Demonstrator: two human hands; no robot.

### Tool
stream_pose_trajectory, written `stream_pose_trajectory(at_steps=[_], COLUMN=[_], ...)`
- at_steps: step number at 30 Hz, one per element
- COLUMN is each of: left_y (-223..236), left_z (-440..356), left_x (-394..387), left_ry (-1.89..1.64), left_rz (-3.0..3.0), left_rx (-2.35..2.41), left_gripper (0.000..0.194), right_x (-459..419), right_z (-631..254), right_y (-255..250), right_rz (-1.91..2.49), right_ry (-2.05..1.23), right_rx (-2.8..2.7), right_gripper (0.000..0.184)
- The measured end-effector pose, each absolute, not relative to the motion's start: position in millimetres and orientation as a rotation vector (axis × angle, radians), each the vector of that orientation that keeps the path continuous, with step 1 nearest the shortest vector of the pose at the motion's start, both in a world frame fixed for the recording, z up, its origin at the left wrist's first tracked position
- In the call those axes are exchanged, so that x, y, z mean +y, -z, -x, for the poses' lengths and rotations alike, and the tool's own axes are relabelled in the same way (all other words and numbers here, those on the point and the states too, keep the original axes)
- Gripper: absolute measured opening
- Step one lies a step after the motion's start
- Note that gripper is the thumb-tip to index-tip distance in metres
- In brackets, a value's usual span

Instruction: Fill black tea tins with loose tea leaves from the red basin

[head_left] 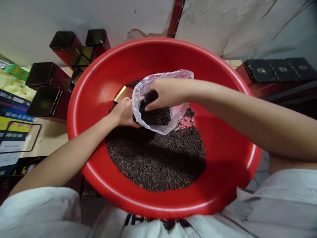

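A clear plastic bag (162,129) stands with its mouth wide, over dark loose tea leaves (158,165) heaped in a large red basin (228,132). My left hand (125,113) is closed at the bag's left side; its fingertips are hidden, and a dark edge shows under them. Inside the bag's mouth is my right hand (164,94), thumb and fingers curled around a dark clump of tea leaves. A gold-coloured tin piece (123,93), perhaps a lid, lies just behind my left hand, partly covered by it. Pinkish-red basin floor shows right of the bag.
Several black-topped red tins (41,74) stand left of the basin, and a gold-lined open one (81,55) is among them. More dark-lidded tins (262,71) line the right side. Printed packaging (15,132) lies at far left. A stained wall (99,13) rises behind the basin.
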State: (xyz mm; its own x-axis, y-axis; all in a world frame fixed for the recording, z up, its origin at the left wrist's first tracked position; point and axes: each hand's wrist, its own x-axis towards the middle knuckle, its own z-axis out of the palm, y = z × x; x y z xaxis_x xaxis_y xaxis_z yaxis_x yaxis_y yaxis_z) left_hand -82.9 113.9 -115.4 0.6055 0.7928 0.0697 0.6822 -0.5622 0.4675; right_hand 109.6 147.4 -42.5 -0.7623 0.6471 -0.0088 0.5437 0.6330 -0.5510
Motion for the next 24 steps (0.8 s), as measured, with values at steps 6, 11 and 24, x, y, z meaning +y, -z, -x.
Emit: stream_pose_trajectory(at_steps=[6,11,24], left_y=[116,122,116], left_z=[85,90,86], left_x=[118,124,119], left_ry=[-0.348,-0.352,-0.365], left_rz=[-2.45,-2.42,-2.419], left_rx=[1.179,1.153,1.229], left_gripper=[0.089,0.094,0.088], right_x=[132,112,107], right_z=[-101,-112,-177], right_y=[36,-6,30], right_rz=[1.194,1.31,1.577], right_ry=[-0.403,-0.243,-0.792], right_rx=[-2.828,-2.556,-2.429], right_gripper=[0.032,0.02,0.04])
